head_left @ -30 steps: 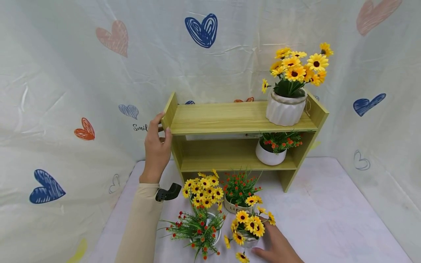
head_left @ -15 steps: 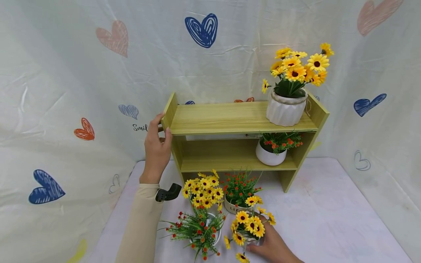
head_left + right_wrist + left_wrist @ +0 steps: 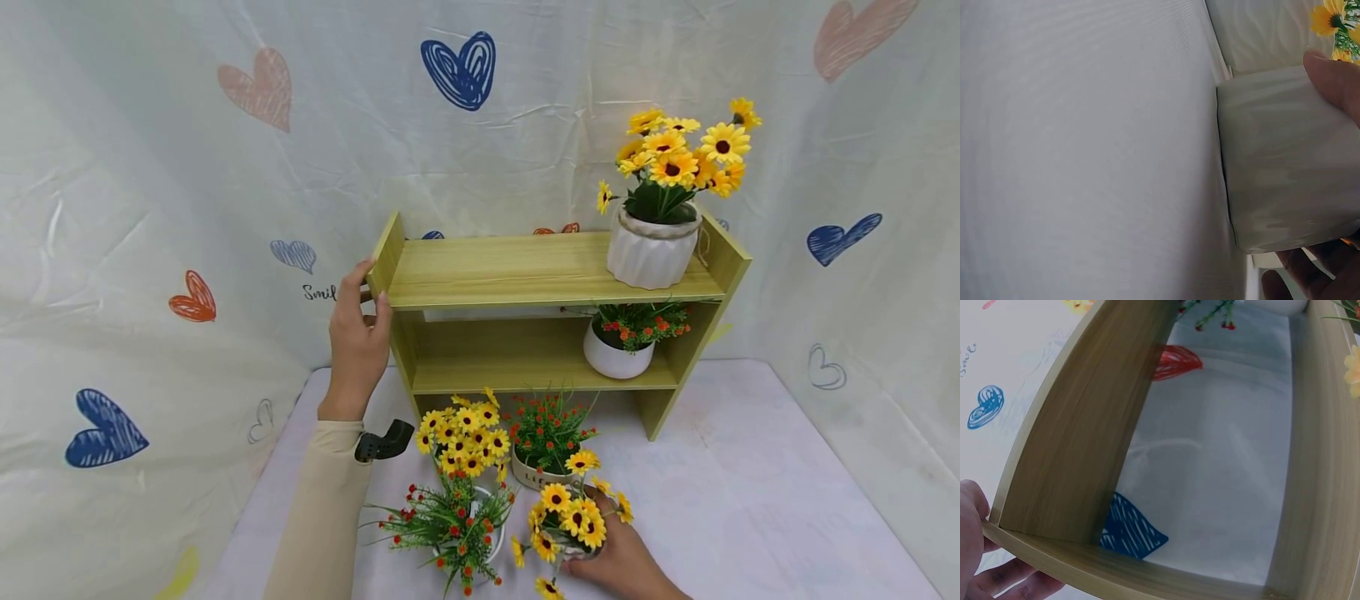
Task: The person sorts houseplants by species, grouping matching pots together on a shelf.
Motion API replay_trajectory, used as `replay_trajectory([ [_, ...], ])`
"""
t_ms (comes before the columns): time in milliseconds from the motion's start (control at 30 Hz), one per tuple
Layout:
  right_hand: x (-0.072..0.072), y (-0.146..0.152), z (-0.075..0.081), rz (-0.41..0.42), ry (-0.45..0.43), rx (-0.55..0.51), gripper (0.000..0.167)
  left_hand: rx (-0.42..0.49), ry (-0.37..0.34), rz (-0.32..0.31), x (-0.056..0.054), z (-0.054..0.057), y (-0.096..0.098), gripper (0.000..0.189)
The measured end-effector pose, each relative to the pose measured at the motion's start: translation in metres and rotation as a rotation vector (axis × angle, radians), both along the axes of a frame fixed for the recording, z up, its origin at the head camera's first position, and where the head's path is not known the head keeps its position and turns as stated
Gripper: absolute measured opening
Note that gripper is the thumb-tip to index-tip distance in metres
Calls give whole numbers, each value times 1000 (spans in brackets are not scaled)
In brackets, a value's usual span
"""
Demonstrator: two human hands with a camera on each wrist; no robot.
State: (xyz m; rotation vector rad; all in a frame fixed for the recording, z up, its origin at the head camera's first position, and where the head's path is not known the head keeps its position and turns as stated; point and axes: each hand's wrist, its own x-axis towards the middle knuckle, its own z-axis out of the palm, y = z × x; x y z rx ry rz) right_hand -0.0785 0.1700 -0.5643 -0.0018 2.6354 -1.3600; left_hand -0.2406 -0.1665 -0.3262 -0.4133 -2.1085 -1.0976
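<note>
My left hand [image 3: 357, 346] holds the upper left side panel of a light wooden two-tier shelf [image 3: 487, 271], its thumb at the front edge and fingers around the outside. In the left wrist view the thumb and fingers [image 3: 1013, 578] lie on either side of the panel's edge. Low in the head view, my right hand [image 3: 618, 554] grips a pot of yellow artificial sunflowers [image 3: 573, 518]. The right wrist view shows its pale, smooth pot [image 3: 1285, 169] between thumb and fingers, its base right at the white tabletop. The blooms hide part of that hand from above.
Left of the held pot stand red-flowered grass [image 3: 457, 529] and small yellow sunflowers [image 3: 465, 433]; behind it is a lettered pot [image 3: 532, 475] with red flowers. A white sunflower pot [image 3: 651, 254] occupies the shelf's top right, a round white pot [image 3: 617, 354] the tier below.
My right hand has closed its thumb in against the sunflower pot, and the blooms have shifted slightly right. The left hand stays put on the shelf.
</note>
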Motion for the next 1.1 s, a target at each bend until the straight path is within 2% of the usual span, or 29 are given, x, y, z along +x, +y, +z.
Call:
replay_trajectory([
  [200,5,1,0,-19,-72,31,111,-3,-3,2,0,-1,0,47],
  [333,11,3,2,-39,-130,96,112,-1,-7,3,0,-1,0,47],
  [433,15,5,8,-70,-186,137,115,0,-7,4,1,-1,0,47],
  [567,18,9,22,-104,-242,132,118,-1,-2,5,0,-1,-1,47],
  [833,26,21,51,-96,-191,107,118,3,4,2,0,-1,-1,47],
  [1100,28,33,78,-65,-109,216,118,-2,1,-5,0,0,0,47],
])
